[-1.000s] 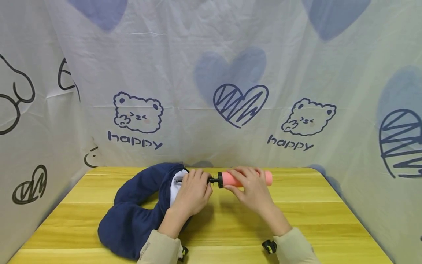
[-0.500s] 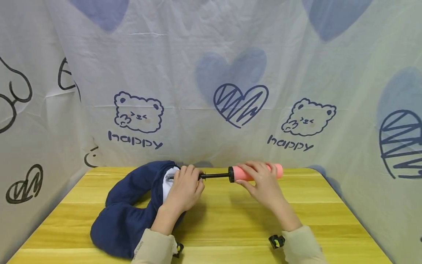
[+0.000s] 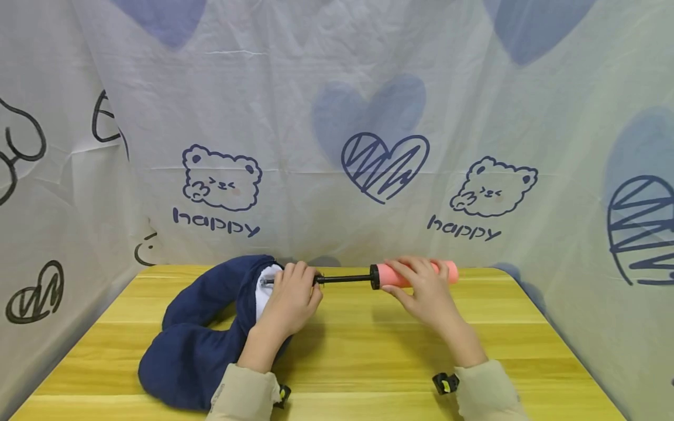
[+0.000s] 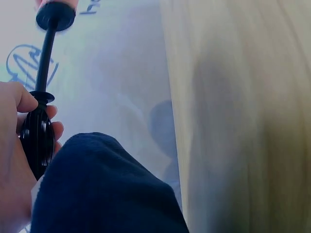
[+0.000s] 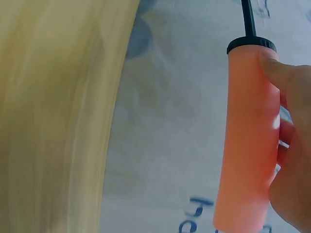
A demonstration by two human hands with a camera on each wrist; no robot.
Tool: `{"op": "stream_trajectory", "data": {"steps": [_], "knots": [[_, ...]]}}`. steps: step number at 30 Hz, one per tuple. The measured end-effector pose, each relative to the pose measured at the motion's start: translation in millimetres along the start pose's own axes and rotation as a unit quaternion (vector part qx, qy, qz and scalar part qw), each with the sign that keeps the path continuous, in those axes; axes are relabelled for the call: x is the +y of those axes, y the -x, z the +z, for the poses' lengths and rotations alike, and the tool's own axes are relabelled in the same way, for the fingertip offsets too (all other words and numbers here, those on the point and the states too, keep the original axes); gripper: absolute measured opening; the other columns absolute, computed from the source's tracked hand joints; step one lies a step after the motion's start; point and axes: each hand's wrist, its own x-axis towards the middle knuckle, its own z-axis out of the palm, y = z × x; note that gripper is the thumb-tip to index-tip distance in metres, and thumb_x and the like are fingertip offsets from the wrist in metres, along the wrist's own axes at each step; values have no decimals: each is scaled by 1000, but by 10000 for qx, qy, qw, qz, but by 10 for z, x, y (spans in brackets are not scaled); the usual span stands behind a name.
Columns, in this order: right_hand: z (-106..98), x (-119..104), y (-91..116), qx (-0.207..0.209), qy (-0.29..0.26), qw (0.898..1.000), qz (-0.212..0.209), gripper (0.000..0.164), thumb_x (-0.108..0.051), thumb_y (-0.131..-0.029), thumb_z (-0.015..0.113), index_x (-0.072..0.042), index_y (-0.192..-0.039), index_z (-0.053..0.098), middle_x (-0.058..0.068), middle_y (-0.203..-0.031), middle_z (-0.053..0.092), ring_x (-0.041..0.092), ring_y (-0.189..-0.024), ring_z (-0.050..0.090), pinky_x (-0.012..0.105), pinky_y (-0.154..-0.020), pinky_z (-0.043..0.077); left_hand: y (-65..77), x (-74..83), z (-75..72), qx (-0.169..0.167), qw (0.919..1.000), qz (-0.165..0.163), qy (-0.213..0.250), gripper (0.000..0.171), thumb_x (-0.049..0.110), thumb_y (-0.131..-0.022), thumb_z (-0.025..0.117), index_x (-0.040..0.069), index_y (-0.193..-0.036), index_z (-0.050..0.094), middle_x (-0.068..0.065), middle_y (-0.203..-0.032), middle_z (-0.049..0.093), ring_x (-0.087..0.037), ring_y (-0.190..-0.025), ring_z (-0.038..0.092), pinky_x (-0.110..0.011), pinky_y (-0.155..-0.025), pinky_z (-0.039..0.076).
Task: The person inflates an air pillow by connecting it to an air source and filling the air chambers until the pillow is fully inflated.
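A pink hand pump (image 3: pixel 392 275) lies level above the table, its black rod (image 3: pixel 347 279) drawn well out of the barrel. My right hand (image 3: pixel 429 295) grips the pink barrel (image 5: pixel 250 131), thumb near the black collar. My left hand (image 3: pixel 292 295) curls round the black handle (image 4: pixel 38 138) at the other end. Beyond that hand, the pump's tip meets the white inner part (image 3: pixel 263 299) showing at the opening of a navy U-shaped neck pillow (image 3: pixel 181 356). Fingers hide part of the handle, and the exact joint at the tip is too small to tell.
The yellow wood-grain table (image 3: pixel 368 356) carries the pillow on its left side. A pale printed cloth (image 3: pixel 295 216) hangs behind the table and along both sides. Black straps with small devices sit at both wrists, by the beige sleeves (image 3: pixel 247 392).
My right hand has moved right with the pink barrel, drawing out the black rod. My left hand and the pillow have shifted slightly left.
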Motion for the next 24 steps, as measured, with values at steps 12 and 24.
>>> {"op": "stream_trajectory", "data": {"steps": [12, 24], "knots": [[239, -345, 3, 208, 148, 9980, -575, 50, -39, -86, 82, -13, -127, 74, 10, -118, 70, 35, -110, 64, 63, -97, 36, 3, 286, 165, -13, 9979, 580, -275, 18, 16, -103, 55, 5, -114, 64, -8, -105, 57, -27, -96, 48, -41, -82, 39], [247, -427, -2, 227, 114, 9984, -502, 47, -38, -86, 83, -13, -126, 74, 10, -119, 69, 34, -111, 64, 61, -98, 37, 4, 283, 163, 19, 9980, 577, -246, 18, 16, -103, 57, 6, -115, 64, -8, -105, 58, -26, -94, 47, -39, -80, 38]]}}
